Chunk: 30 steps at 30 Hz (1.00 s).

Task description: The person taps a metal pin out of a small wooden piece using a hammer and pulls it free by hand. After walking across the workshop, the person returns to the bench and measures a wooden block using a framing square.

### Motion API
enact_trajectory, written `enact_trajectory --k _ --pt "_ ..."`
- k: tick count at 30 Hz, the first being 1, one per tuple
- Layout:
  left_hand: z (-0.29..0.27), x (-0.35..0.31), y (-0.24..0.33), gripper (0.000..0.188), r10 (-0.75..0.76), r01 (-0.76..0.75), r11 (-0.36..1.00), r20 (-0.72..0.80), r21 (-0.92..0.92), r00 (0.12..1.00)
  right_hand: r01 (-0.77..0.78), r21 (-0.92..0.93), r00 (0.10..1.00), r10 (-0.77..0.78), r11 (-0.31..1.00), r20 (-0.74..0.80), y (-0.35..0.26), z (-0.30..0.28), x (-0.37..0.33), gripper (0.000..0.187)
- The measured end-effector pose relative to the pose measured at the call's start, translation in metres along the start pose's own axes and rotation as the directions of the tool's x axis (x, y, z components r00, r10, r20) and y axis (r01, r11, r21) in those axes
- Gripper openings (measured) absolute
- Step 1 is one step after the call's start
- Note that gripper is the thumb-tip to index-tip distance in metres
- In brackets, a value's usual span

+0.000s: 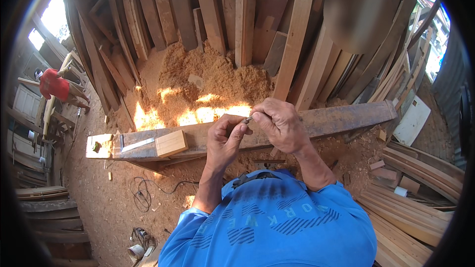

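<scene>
Above the long wooden bench, my left hand (225, 138) and my right hand (282, 126) meet with their fingertips pinched together. Between them is a small, short, dark greyish piece (249, 119), too small to tell its kind. Both hands are closed on it, thumbs against fingers. On the bench (336, 118), left of my left hand, lies a light wooden block (171, 143). Beside the block rests a try square (138, 145) with a pale metal blade. A small dark and greenish thing (103, 145) lies near the bench's left end.
A sawdust heap (213, 76) lies behind the bench, against upright boards (208, 10). Stacked planks (415, 207) are at the right. A dark cable (143, 195) coils on the floor. Another person in a red shirt (53, 84) is at the far left.
</scene>
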<state>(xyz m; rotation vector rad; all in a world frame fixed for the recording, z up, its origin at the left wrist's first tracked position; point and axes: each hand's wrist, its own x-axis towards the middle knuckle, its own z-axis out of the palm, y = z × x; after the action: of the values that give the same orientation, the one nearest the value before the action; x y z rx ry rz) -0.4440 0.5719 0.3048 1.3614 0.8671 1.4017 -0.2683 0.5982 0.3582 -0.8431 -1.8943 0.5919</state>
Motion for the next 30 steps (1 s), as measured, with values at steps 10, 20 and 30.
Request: enact_trajectory --k 10,20,30 --pt "-0.001 0.000 -0.003 0.023 -0.014 0.015 0.999 0.014 -0.029 1.000 -0.280 0.258 0.958 0.252 0.925 0.137 0.004 -0.001 -0.004 0.020" --pt "-0.005 -0.002 -0.008 0.029 -0.182 0.190 0.961 0.056 -0.201 0.982 -0.252 0.480 0.967 0.237 0.840 0.093 0.007 0.007 -0.002 0.019" --pt "-0.004 -0.001 -0.008 0.021 -0.070 0.070 0.995 0.011 -0.075 0.998 -0.196 0.253 0.981 0.189 0.947 0.052 0.014 0.016 0.001 0.012"
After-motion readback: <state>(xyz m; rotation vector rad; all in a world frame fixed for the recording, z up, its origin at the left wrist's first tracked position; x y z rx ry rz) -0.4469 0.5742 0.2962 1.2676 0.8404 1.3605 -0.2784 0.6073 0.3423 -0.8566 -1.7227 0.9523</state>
